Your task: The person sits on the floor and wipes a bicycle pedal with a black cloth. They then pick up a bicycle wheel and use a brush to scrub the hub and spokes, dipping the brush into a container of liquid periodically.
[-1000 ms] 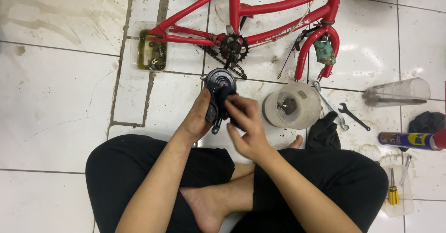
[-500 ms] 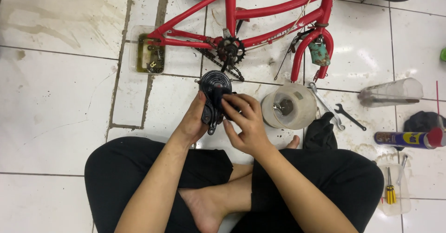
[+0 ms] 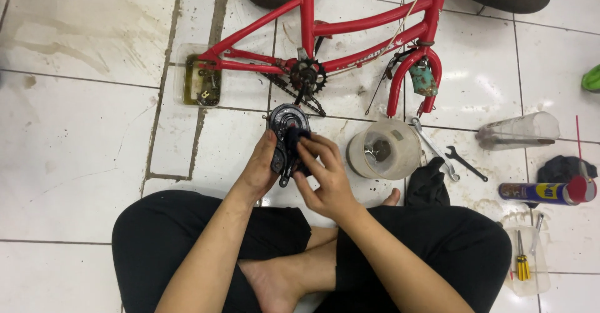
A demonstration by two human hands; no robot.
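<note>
While left hand (image 3: 261, 170) fingers clamp the black hub part (image 3: 285, 139), right hand (image 3: 325, 178) fingers pinch it.

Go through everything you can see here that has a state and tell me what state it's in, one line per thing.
Left hand: gripping the black round bike part.
Right hand: pressing a dark cloth against that part.
Red bike frame: lying flat on the tiles.
Clear tub: open, small parts inside.
Spray can: lying on its side, red cap on.
Wrenches: loose on the floor.
Clear plastic cup: tipped over.
</note>
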